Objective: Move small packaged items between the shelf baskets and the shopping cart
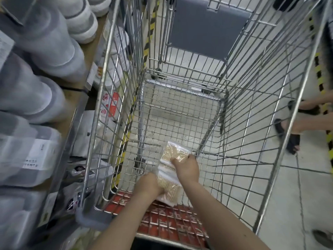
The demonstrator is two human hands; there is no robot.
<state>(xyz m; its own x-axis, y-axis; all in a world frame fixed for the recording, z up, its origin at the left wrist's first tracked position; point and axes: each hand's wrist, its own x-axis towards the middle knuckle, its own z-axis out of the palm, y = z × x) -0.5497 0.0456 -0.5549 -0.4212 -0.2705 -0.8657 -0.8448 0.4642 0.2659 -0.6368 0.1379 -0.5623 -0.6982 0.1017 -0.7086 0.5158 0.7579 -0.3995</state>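
Shop aisle, pale tiled floor [297, 186] with yellow-black hazard tape [319, 76]. A wire shopping cart [248, 109] fills the middle and a shelf [72, 98] of blurry plastic containers [45, 51] runs along the left.

Both hands reach down inside the cart, near its bottom. The left hand [148, 184] grips the near end of a stack of clear packets [170, 175] holding thin tan sticks, maybe toothpicks or cotton buds, too blurred to say. The right hand [185, 167] holds the far part of the same stack, thumb on top, fingers curled round the edge. The top packet [175, 152] sticks out beyond the right hand's fingers, over the wire floor of the cart.

Risks, as I judge them:
- The packets look loose and slick, so the top one could slide off the far side of the right grip if the stack tips.
- A small packet could jam in the wire mesh or slip through a gap at the cart's edge.
- Another person's sandalled feet [288, 134] stand just outside the cart's right wall; a shove of the cart could hit them.

Writing: the red panel [162, 219] under the wrists has white characters, unreadable through the wires. Red-and-white packaging [110, 105] outside the cart's left wall has red characters, not legible. White labels [38, 156] on the containers carry dark print, too blurred. No brand readable on the packets.
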